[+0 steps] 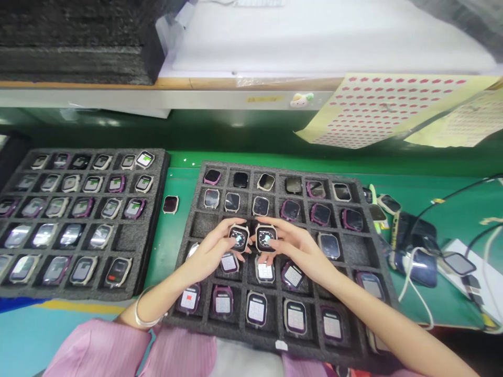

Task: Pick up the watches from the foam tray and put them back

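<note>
Head view: the left hand (220, 245) pinches a square cream-rimmed watch (239, 238) with a lit black face; the right hand (293, 245) pinches a matching watch (266, 238), both over a dark grey foam tray (362, 251). If either hand slips, one could fall.

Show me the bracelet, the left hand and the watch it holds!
Bracelet (144, 323), head view: its curved band.
Left hand (215, 243), head view: near the thumb.
Held watch (240, 237), head view: its lit screen.
</note>
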The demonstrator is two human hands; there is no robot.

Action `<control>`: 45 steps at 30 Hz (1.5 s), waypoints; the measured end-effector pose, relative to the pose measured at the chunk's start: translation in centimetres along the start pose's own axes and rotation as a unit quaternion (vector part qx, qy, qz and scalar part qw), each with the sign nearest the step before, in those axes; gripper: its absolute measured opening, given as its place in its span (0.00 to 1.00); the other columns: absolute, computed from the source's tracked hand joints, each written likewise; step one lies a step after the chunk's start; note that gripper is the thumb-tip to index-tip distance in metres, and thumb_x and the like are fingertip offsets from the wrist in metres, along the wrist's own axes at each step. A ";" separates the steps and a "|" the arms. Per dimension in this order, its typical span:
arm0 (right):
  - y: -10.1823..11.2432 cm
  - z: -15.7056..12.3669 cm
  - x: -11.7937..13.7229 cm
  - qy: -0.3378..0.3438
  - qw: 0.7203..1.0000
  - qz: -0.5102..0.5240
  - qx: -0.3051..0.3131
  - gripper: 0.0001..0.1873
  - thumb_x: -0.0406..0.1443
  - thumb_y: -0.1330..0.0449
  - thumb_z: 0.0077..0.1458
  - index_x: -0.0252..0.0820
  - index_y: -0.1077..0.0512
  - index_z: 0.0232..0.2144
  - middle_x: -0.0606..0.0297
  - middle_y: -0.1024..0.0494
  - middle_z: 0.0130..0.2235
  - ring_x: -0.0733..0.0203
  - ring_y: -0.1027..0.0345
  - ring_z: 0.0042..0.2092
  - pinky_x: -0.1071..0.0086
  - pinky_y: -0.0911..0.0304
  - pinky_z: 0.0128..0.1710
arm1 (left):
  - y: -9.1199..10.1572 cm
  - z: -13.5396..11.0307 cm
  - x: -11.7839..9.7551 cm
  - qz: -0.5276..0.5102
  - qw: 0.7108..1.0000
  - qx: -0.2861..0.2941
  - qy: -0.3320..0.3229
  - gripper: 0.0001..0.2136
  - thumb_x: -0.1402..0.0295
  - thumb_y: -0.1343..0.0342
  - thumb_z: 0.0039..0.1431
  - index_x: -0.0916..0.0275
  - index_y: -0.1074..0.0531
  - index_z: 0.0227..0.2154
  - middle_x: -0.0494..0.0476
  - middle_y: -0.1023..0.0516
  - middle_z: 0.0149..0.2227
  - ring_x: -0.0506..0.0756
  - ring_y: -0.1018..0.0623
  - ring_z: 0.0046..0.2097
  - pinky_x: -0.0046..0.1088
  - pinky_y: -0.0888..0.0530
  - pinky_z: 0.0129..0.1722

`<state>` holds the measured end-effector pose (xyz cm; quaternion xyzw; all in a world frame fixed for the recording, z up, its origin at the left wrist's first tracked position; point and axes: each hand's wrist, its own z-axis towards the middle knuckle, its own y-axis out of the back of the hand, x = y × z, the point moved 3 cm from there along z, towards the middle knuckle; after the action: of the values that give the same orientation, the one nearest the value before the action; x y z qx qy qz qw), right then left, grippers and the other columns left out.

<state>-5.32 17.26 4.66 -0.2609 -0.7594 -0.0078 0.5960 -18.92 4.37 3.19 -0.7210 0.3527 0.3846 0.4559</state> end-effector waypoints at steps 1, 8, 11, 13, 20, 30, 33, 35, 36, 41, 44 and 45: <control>0.0 0.0 0.0 0.000 1.000 0.000 0.000 0.24 0.33 0.41 0.57 0.41 0.37 0.56 0.59 0.21 0.40 0.58 0.23 0.31 0.66 0.27 0.30 | 0.0 0.0 0.0 0.003 1.000 0.003 0.001 0.17 0.71 0.52 0.59 0.60 0.35 0.52 0.58 0.26 0.41 0.56 0.23 0.40 0.33 0.24 0.37; 0.1 -0.1 0.2 0.004 1.000 -0.006 -0.014 0.24 0.34 0.40 0.57 0.41 0.36 0.55 0.61 0.20 0.38 0.58 0.23 0.31 0.66 0.26 0.30 | -0.1 -0.1 -0.2 0.023 1.000 -0.002 0.006 0.17 0.74 0.52 0.59 0.60 0.35 0.52 0.56 0.26 0.40 0.55 0.24 0.40 0.31 0.23 0.37; 0.1 -0.1 0.3 0.006 1.000 -0.013 -0.017 0.23 0.35 0.40 0.57 0.41 0.35 0.55 0.62 0.20 0.38 0.59 0.23 0.30 0.66 0.26 0.30 | -0.2 0.0 -0.2 0.028 1.000 -0.002 0.010 0.17 0.74 0.51 0.58 0.61 0.35 0.51 0.56 0.26 0.41 0.55 0.23 0.40 0.30 0.23 0.36; 0.0 0.0 0.2 0.007 1.000 -0.018 -0.019 0.23 0.35 0.40 0.57 0.41 0.35 0.54 0.62 0.20 0.36 0.59 0.23 0.29 0.67 0.26 0.29 | -0.2 0.1 -0.2 0.032 0.999 0.002 0.008 0.17 0.74 0.50 0.58 0.61 0.35 0.51 0.56 0.26 0.41 0.55 0.23 0.40 0.30 0.23 0.35; -0.3 -0.2 -0.1 0.026 0.998 -0.052 -0.010 0.27 0.36 0.36 0.54 0.42 0.37 0.55 0.60 0.22 0.42 0.62 0.23 0.32 0.68 0.26 0.31 | -0.2 -0.2 -0.6 0.034 0.999 0.017 -0.005 0.18 0.74 0.49 0.58 0.61 0.36 0.52 0.56 0.25 0.41 0.54 0.23 0.40 0.30 0.22 0.37; -1.4 2.8 1.0 0.153 0.885 -0.437 0.049 0.26 0.37 0.37 0.54 0.42 0.36 0.54 0.57 0.25 0.47 0.53 0.28 0.43 0.54 0.30 0.46 | 1.9 -1.4 -2.7 -0.001 0.999 0.002 -0.036 0.17 0.73 0.42 0.55 0.63 0.35 0.48 0.58 0.22 0.40 0.57 0.20 0.41 0.32 0.21 0.38; -2.5 4.7 0.8 0.229 0.771 -0.591 0.064 0.24 0.38 0.37 0.55 0.39 0.33 0.52 0.50 0.30 0.51 0.46 0.35 0.50 0.49 0.35 0.49 | 2.2 -1.4 -3.2 -0.012 0.998 -0.025 -0.048 0.15 0.70 0.40 0.55 0.63 0.33 0.44 0.58 0.22 0.39 0.57 0.20 0.40 0.30 0.21 0.35; -2.7 5.0 0.7 0.241 0.724 -0.642 0.066 0.25 0.39 0.38 0.56 0.38 0.34 0.55 0.48 0.33 0.53 0.45 0.37 0.50 0.48 0.36 0.49 | 2.3 -1.4 -3.4 -0.021 0.998 -0.033 -0.051 0.14 0.69 0.39 0.55 0.63 0.33 0.44 0.58 0.22 0.38 0.56 0.20 0.39 0.30 0.21 0.35; -2.5 4.8 0.8 0.242 0.714 -0.654 0.064 0.26 0.40 0.38 0.56 0.39 0.35 0.56 0.48 0.33 0.53 0.45 0.37 0.50 0.49 0.36 0.48 | 2.3 -1.4 -3.4 -0.024 0.998 -0.033 -0.052 0.14 0.68 0.39 0.55 0.63 0.33 0.44 0.58 0.22 0.38 0.56 0.20 0.39 0.30 0.21 0.34; 0.0 2.5 2.3 0.237 0.730 -0.641 0.034 0.22 0.42 0.44 0.61 0.41 0.35 0.56 0.52 0.31 0.50 0.49 0.37 0.51 0.54 0.36 0.51 | 2.4 -1.5 -3.4 -0.033 0.998 -0.037 -0.045 0.14 0.67 0.38 0.54 0.64 0.32 0.42 0.56 0.22 0.34 0.55 0.19 0.35 0.28 0.21 0.31; 2.2 0.9 3.3 0.232 0.746 -0.624 -0.011 0.21 0.43 0.46 0.62 0.42 0.34 0.54 0.54 0.29 0.49 0.50 0.35 0.50 0.55 0.36 0.51 | 2.4 -1.6 -3.4 -0.034 0.997 -0.045 -0.043 0.15 0.65 0.37 0.54 0.64 0.32 0.42 0.57 0.21 0.34 0.56 0.19 0.36 0.29 0.21 0.31; 2.9 0.3 3.5 0.229 0.750 -0.620 -0.025 0.20 0.44 0.46 0.62 0.43 0.34 0.54 0.55 0.29 0.49 0.50 0.35 0.50 0.56 0.37 0.51 | 2.4 -1.6 -3.5 -0.033 0.997 -0.046 -0.044 0.15 0.65 0.38 0.54 0.64 0.32 0.42 0.57 0.21 0.35 0.56 0.19 0.36 0.29 0.21 0.32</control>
<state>-4.98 21.18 6.87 0.2616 -0.5950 -0.4541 0.6094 -22.14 2.61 5.79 -0.7348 0.2899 0.4164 0.4501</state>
